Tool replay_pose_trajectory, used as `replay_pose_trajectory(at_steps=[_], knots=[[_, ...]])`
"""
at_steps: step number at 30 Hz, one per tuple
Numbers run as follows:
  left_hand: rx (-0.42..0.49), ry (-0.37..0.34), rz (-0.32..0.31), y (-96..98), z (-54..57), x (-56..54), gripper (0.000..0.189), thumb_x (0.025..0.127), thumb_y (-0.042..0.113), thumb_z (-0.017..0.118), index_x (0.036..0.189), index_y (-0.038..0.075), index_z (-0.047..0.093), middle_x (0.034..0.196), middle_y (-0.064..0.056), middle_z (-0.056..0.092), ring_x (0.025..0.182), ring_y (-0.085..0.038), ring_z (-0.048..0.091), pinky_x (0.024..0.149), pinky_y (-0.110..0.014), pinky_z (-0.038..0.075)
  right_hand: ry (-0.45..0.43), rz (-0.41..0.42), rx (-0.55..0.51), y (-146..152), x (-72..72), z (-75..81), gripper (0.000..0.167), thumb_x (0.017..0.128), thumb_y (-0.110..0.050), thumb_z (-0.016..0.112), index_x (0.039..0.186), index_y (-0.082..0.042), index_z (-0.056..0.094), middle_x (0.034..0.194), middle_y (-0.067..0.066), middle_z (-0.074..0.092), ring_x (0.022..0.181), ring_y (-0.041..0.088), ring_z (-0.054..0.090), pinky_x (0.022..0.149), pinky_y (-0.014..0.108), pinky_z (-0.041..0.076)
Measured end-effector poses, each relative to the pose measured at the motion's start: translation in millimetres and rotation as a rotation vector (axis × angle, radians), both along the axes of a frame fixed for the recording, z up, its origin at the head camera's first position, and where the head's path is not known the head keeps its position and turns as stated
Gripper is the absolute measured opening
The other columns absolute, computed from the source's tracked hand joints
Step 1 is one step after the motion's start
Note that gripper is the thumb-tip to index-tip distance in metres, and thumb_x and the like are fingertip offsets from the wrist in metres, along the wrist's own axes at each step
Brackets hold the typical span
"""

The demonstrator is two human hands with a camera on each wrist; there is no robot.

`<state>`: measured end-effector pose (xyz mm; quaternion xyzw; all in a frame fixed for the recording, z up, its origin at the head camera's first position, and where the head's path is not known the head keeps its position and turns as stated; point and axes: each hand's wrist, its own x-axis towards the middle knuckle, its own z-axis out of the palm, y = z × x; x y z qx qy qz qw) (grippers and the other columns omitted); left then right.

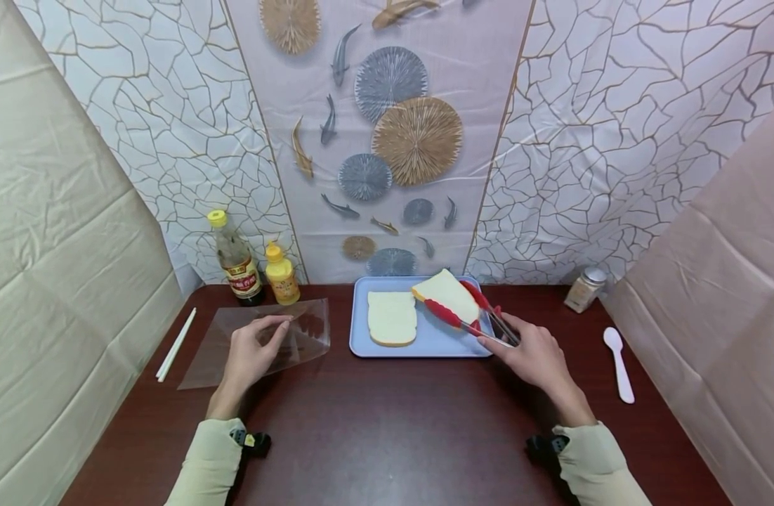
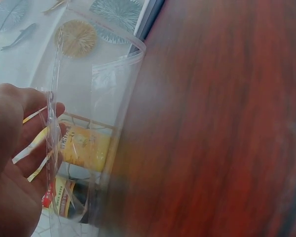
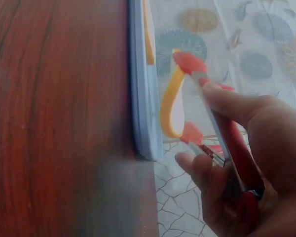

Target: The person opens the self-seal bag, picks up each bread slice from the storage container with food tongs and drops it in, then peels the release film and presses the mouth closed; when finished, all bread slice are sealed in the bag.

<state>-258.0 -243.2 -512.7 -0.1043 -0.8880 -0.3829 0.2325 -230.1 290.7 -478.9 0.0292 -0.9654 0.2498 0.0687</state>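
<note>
My right hand [image 1: 539, 355] grips a pair of red-tipped metal tongs [image 1: 442, 311]. Between the tongs' tips is a slice of bread [image 1: 450, 289], tilted above the right part of a light blue tray [image 1: 359, 347]. In the right wrist view the bread's yellow-brown crust [image 3: 166, 111] shows between the red tips, above the tray's edge. A second slice of bread [image 1: 392, 318] lies flat on the tray's left half. To the left, my left hand [image 1: 251, 355] pinches the edge of a clear plastic bag [image 1: 213, 360] between thumb and fingers; the left wrist view shows the bag raised.
Behind the bag stand a sauce bottle [image 1: 241, 277] with a yellow cap and a small yellow squeeze bottle [image 1: 282, 277]. White chopsticks [image 1: 176, 344] lie at the far left. A shaker jar [image 1: 585, 289] and a white spoon [image 1: 619, 365] are on the right. Cloth walls [image 1: 64, 211] enclose the table.
</note>
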Motion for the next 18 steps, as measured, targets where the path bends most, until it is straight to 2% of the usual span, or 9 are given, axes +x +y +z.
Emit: replay_pose_trajectory(at_steps=[7,10,14,17,18], knots=[[-0.011,0.027,0.006,-2.8,-1.0,-0.4,0.022,0.105,0.025,0.074,0.122,0.015,0.083,0.117,-0.004,0.083,0.108,-0.023,0.078,0.084,-0.043,0.062,0.058,0.097,-0.052,-23,-2.4,4.7,0.087,0.090,-0.068,0.079,0.156,-0.014,0.060,0.139,0.020,0.072,0.105,0.030,0.066,0.083,0.045,0.052],[-0.017,0.048,-0.005,-4.2,-1.0,-0.1,0.021,0.105,0.023,0.074,0.123,0.016,0.084,0.119,-0.004,0.083,0.112,-0.025,0.077,0.088,-0.044,0.061,0.081,0.156,-0.047,-43,-5.4,5.1,0.084,0.089,-0.069,0.080,0.154,-0.020,0.062,0.130,0.014,0.076,0.101,0.028,0.067,0.079,0.044,0.054],[-0.006,0.055,-0.026,-4.8,-2.0,-0.1,0.022,0.105,0.022,0.074,0.124,0.016,0.083,0.121,-0.002,0.083,0.115,-0.024,0.077,0.090,-0.042,0.060,0.102,0.248,-0.052,-73,-10.0,4.5,0.078,0.090,-0.068,0.080,0.154,-0.027,0.063,0.113,0.003,0.079,0.093,0.025,0.067,0.070,0.037,0.052],[0.004,0.049,-0.035,-4.1,-2.3,-0.5,0.022,0.105,0.023,0.074,0.125,0.016,0.083,0.122,-0.002,0.082,0.117,-0.024,0.076,0.092,-0.043,0.060,0.119,0.312,-0.060,-94,-12.6,4.9,0.073,0.091,-0.063,0.081,0.153,-0.029,0.063,0.115,0.001,0.080,0.088,0.025,0.068,0.066,0.034,0.048],[0.006,0.047,-0.036,-3.8,-2.2,-0.5,0.023,0.105,0.024,0.074,0.125,0.017,0.083,0.122,-0.001,0.082,0.117,-0.024,0.076,0.092,-0.044,0.060,0.129,0.328,-0.055,-101,-13.0,5.3,0.072,0.091,-0.062,0.082,0.153,-0.029,0.064,0.119,0.002,0.081,0.091,0.025,0.070,0.067,0.034,0.051]])
